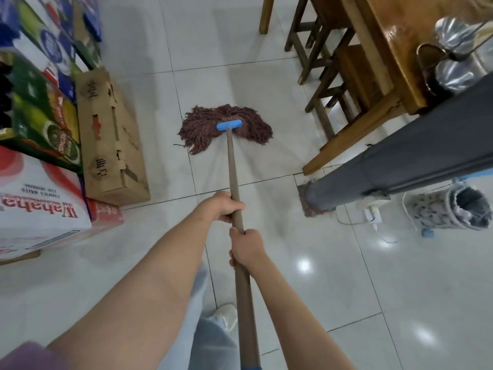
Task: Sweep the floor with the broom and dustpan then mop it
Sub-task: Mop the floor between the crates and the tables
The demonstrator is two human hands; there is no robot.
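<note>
mop (226,128): brown string head spread flat on the tiled floor (346,276).
left hand (222,206): grip closed round the mop handle.
right hand (246,247): grip closed round the handle, just below.

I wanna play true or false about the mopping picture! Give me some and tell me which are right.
1. Both hands hold the mop handle. True.
2. The left hand is nearer the mop head than the right hand. True.
3. The mop strings are bright yellow. False: they are reddish brown, under a blue clamp.
4. The mop head is lifted in the air. False: it lies spread on the tiled floor.
5. Cardboard boxes stand on the left. True.
</note>
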